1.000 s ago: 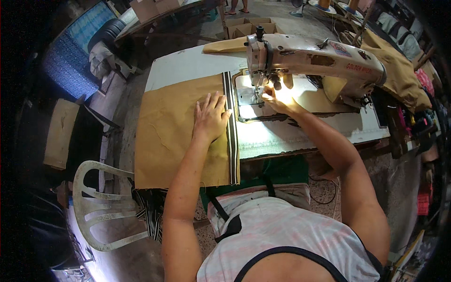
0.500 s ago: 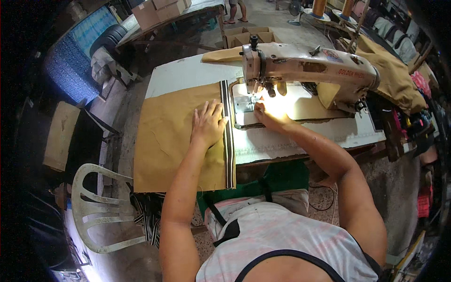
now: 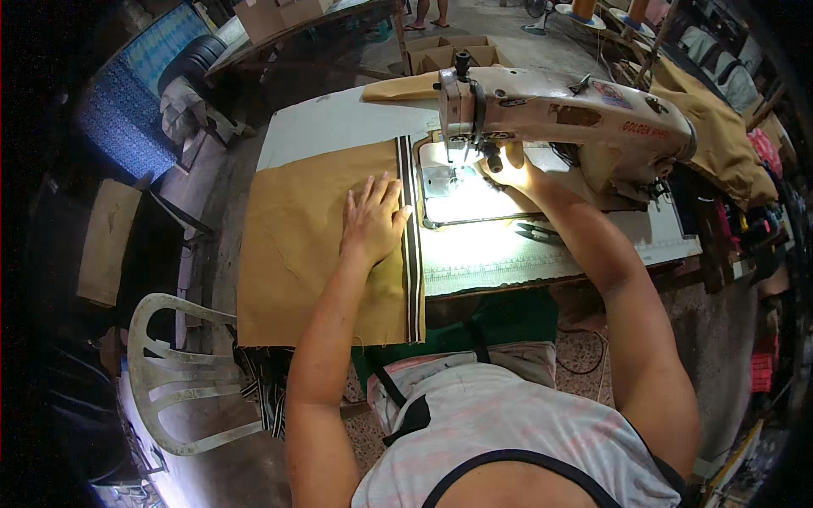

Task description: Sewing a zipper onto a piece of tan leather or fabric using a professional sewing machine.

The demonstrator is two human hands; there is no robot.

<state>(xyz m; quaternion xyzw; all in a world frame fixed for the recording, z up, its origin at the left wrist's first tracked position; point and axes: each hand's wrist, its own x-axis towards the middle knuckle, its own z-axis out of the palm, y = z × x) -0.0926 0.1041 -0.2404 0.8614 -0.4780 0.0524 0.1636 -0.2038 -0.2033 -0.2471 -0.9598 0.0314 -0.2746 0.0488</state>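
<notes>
A brown piece of fabric (image 3: 296, 245) lies flat on the left of the sewing table, with a black-and-white striped band (image 3: 410, 254) along its right edge. My left hand (image 3: 371, 216) rests on it, fingers spread, the thumb touching the band. My right hand (image 3: 515, 172) reaches under the head of the sewing machine (image 3: 559, 110), beside the brightly lit needle plate (image 3: 439, 180). Its fingertips are partly hidden by the machine and washed out by glare, so what they touch cannot be made out. Below my right wrist lies a small black tool like thread snips (image 3: 539, 233).
A folded brown piece (image 3: 402, 88) lies at the table's far edge. More brown cloth (image 3: 716, 135) is heaped behind the machine at the right. A plastic chair (image 3: 182, 372) stands at the left. Cardboard boxes (image 3: 449, 52) and thread cones (image 3: 584, 10) are beyond the table.
My right hand has moved right and away from me, from beside the needle to under the machine head. The black tool now shows. My left hand stays on the fabric.
</notes>
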